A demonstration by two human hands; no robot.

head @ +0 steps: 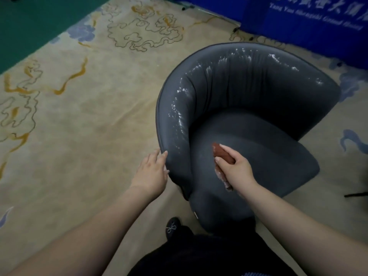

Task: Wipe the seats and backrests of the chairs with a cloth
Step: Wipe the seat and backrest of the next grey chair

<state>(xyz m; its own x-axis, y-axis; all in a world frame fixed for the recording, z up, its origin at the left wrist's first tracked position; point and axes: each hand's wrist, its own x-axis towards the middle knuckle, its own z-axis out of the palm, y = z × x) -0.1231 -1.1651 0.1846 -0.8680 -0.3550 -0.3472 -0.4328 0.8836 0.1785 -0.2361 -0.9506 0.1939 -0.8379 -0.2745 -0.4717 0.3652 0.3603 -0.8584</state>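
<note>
one chair (249, 116) shows, its curved backrest streaked with wet shine, so probably wiped. right hand (237, 168) pinches the reddish cloth (224, 154) over the seat, which seems barely begun. left hand (151, 172), fingers relaxed, touches the backrest's end.

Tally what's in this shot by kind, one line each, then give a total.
Chairs: 1, the dark grey chair
Cloths: 1, the reddish-brown cloth held in the right hand
Hands: 2, with the left hand touching the backrest's end
Shoes: 1, the black shoe
Total: 5
</note>
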